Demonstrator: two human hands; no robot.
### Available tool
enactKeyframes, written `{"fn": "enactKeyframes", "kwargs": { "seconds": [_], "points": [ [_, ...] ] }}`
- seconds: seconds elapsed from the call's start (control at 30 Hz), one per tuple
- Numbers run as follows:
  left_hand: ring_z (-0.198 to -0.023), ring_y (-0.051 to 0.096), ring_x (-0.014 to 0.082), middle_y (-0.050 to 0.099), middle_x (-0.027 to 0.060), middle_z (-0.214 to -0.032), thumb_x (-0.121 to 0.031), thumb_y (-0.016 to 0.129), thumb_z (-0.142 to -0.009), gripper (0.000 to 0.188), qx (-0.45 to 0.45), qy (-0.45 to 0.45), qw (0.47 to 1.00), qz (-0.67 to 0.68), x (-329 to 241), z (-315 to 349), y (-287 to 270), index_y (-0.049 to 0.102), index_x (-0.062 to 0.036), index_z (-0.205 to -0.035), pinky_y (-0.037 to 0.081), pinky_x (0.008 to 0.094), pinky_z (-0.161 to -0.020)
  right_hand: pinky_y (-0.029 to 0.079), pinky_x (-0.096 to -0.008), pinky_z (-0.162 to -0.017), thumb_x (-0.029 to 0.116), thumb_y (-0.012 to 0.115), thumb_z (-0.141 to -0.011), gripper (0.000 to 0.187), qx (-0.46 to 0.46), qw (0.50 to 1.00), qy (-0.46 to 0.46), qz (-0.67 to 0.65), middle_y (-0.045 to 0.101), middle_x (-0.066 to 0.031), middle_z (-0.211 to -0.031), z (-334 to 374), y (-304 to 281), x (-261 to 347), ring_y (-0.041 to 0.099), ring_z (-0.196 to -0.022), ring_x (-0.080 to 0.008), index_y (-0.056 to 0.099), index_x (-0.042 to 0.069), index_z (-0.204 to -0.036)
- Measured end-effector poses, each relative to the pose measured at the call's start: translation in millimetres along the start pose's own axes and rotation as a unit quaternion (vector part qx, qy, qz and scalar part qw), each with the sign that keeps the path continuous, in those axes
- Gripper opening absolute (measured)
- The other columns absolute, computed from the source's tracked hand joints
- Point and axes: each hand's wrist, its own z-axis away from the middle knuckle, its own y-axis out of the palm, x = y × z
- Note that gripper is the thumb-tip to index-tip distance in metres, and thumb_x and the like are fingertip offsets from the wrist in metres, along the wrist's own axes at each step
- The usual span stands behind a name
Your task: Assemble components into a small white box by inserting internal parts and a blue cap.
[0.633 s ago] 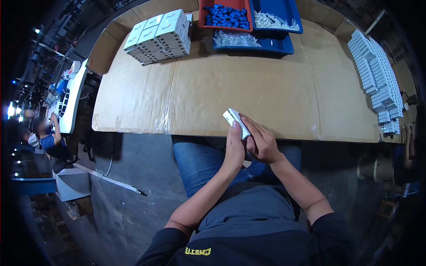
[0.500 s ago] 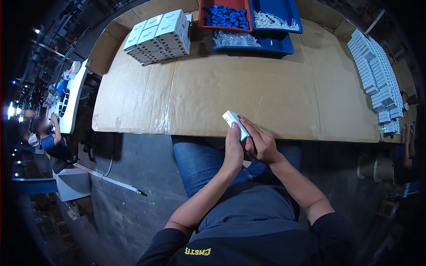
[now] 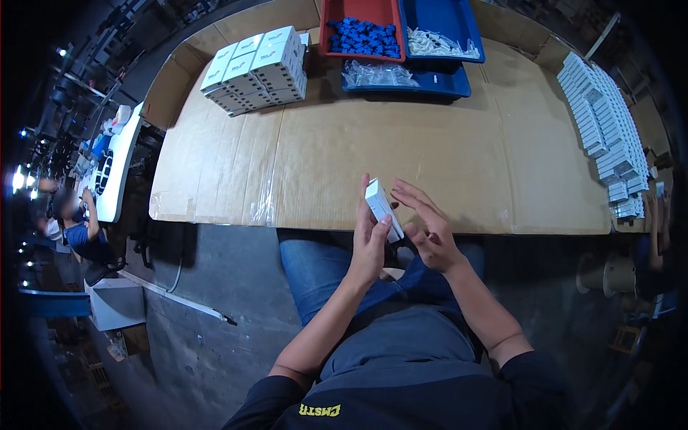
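White box, tilted, at the table's near edge, held in the left hand: thumb on 1 face, fingers round the far side. Right hand just beside it, open, fingers loosely spread, gripping nothing; can't tell from here if its thumb touches. Farther back: red tray of blue parts, 2 blue trays, 1 with white parts, 1 with clear plastic. Box stack back left, packed rows right. Off left, 1 co-worker in blue.
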Motion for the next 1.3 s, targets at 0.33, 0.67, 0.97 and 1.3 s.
{"fn": "enactKeyframes", "kwargs": {
  "seconds": [0.33,0.67,0.97,1.3],
  "points": [
    [-0.13,0.047,0.0265,0.038,0.019,-0.157,-0.039,0.04,-0.112,0.067,0.019,0.064,0.988,-0.14,-7.4,-2.7,3.4,0.024,0.0039,-0.162,0.035,0.0402,-0.116,0.048,-0.0444,-0.11,0.021,0.059,-0.104,0.055,0.03,0.985,-0.046,0.165,0.051,-0.03,-0.15,3.1,10.8,7.0,0.055,-0.133,-0.0445,0.048,-0.011,-0.148],
    [-0.131,0.043,0.0338,0.045,0.0258,-0.138,-0.054,0.045,-0.107,0.085,0.001,0.173,0.963,-0.208,-0.4,5.0,0.8,0.027,0.012,-0.157,0.035,0.0425,-0.112,0.051,-0.0485,-0.107,0.01,0.05,-0.102,0.051,0.008,0.97,-0.101,0.221,0.053,-0.0356,-0.145,6.7,19.9,13.6,0.06,-0.126,-0.0487,0.046,-0.018,-0.145],
    [-0.129,0.047,0.0348,0.044,0.0272,-0.14,-0.055,0.043,-0.107,0.085,-0.003,0.18,0.953,-0.243,2.1,8.6,-6.0,0.027,0.0117,-0.157,0.037,0.0427,-0.112,0.051,-0.049,-0.107,0.016,0.045,-0.106,0.05,-0.001,0.97,-0.104,0.218,0.055,-0.0334,-0.144,7.8,23.6,6.7,0.062,-0.125,-0.0468,0.049,-0.015,-0.145],
    [-0.152,0.031,0.0394,0.025,0.0297,-0.164,-0.031,0.066,-0.095,0.094,0.063,0.257,0.927,-0.264,-3.0,12.9,-18.5,0.013,0.0062,-0.164,0.025,0.0482,-0.124,0.04,-0.0408,-0.116,0.049,0.054,-0.107,0.071,-0.038,0.952,0.205,-0.224,0.054,-0.0154,-0.151,-1.9,14.9,26.3,0.05,-0.14,-0.0253,0.041,0.0,-0.157]
  ]
}}
